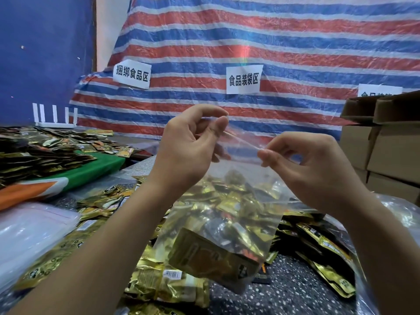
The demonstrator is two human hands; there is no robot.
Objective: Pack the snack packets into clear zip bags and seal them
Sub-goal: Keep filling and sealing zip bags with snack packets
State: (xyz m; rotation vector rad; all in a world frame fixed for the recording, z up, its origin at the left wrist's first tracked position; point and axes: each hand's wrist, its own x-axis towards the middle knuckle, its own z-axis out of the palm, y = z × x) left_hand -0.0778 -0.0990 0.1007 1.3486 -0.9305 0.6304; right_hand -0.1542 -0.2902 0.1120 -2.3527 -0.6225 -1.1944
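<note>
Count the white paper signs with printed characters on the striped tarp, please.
3. The left sign is above the far packet pile, the middle sign is above the raised zip bag, and the right sign is partly hidden behind the cardboard boxes.

Head cam, fwd-down, close on table (295,289)

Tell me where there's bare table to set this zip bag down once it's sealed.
Bare speckled tabletop shows under the hanging zip bag, between the gold packets at lower left and the packet row on the right. Everywhere else is crowded: loose packets, the empty bag stack.
</note>
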